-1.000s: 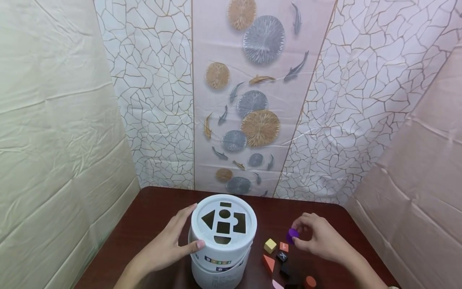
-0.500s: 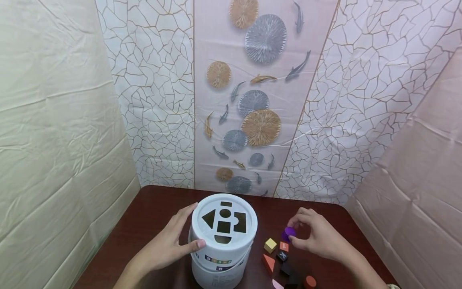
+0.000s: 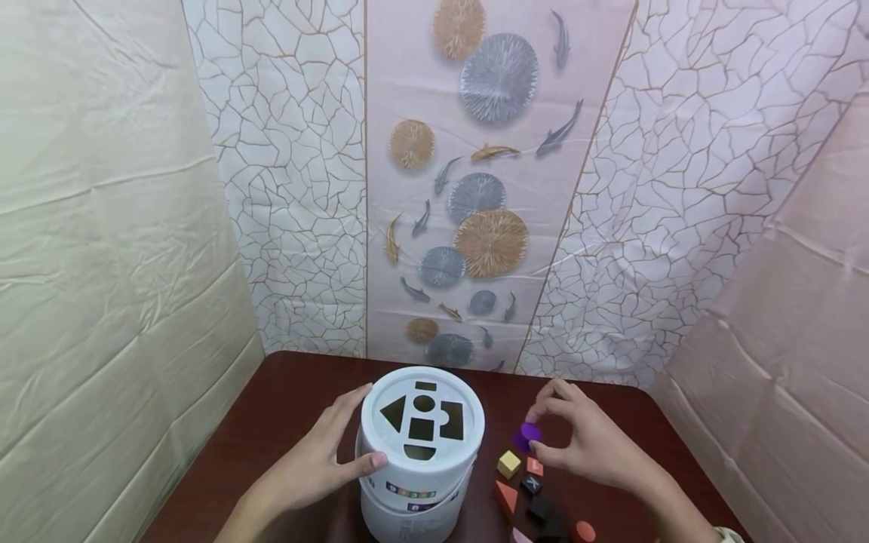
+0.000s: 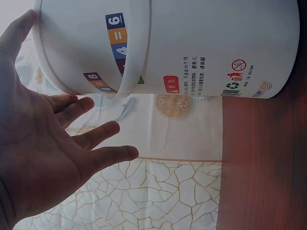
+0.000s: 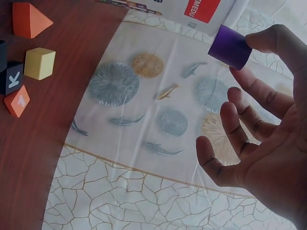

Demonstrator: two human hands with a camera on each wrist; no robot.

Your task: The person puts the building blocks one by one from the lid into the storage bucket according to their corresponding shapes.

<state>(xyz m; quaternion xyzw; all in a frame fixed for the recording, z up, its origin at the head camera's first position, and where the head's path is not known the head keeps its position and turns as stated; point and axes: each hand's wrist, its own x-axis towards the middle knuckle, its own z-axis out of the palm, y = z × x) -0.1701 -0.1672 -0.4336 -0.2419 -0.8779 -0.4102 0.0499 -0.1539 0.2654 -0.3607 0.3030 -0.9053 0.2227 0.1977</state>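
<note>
A white bucket (image 3: 414,520) stands upright on the table, its lid (image 3: 443,385) cut with round, square, triangular and other holes. My left hand (image 3: 312,460) rests against the rim's left side, thumb in front and index finger farther back. In the left wrist view its other fingers (image 4: 100,136) are spread loosely, apart from the bucket. Between thumb and index fingertip, my right hand (image 3: 591,437) pinches a purple cylinder (image 5: 230,47). It holds the cylinder above the table, right of the bucket and just behind the yellow block; the other fingers are bent and free.
Right of the bucket lie a yellow block (image 3: 508,464), an orange block (image 3: 535,466), a black block marked K (image 3: 531,483) and a red-orange triangular block (image 3: 505,498). Nearer are a red round block (image 3: 584,532) and darker pieces. Patterned cloth (image 3: 305,188) hangs behind the table.
The right hand has moved left and slightly up in the head view, carrying the purple cylinder closer to the bucket. My left hand stays at the rim.
</note>
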